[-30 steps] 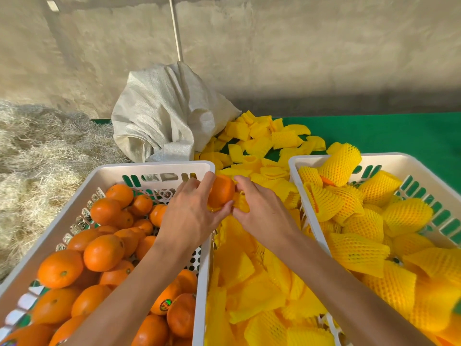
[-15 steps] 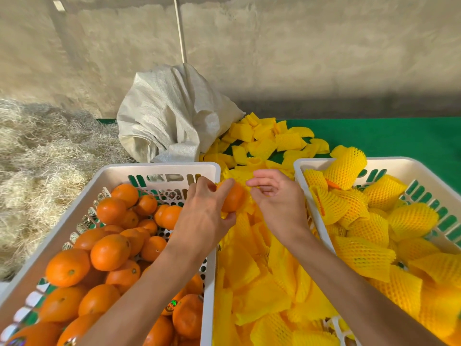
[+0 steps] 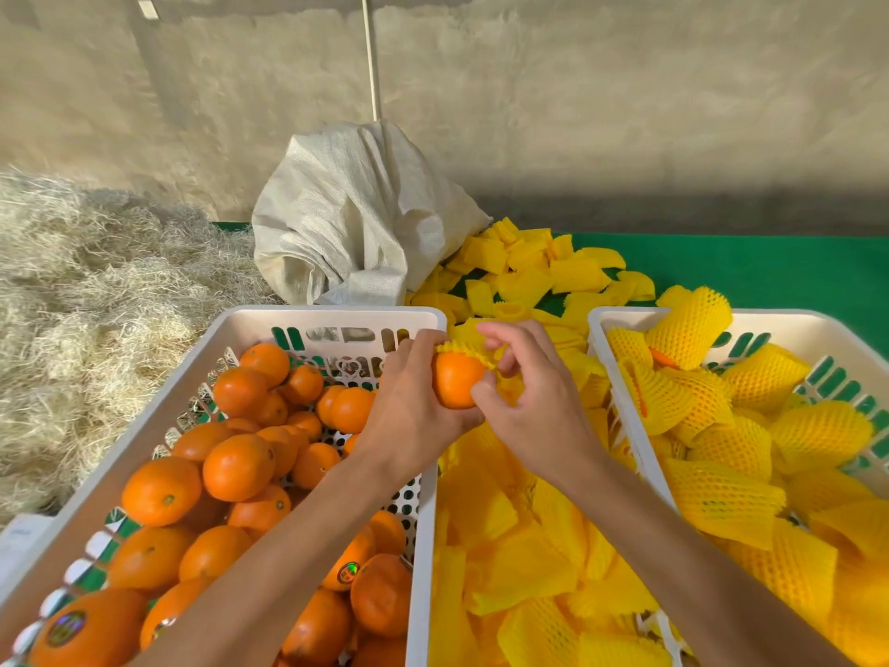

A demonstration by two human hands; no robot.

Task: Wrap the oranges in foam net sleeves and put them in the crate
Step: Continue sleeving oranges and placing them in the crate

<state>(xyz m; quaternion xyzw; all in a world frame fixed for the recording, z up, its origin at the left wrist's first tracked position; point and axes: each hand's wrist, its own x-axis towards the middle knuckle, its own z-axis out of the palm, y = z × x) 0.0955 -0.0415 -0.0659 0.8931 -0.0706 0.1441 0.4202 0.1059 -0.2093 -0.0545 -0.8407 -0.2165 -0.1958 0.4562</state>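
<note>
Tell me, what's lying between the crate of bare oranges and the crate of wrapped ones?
In the head view, a heap of loose yellow foam net sleeves fills the gap between the left crate and the right crate.

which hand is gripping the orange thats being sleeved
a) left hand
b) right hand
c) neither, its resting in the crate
a: the left hand grips the orange from beneath, between the crates, while the right hand pinches the yellow foam net sleeve at its top.

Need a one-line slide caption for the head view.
Left hand holds an orange while the right hand pulls a yellow foam net sleeve over it, between two white crates.
</note>
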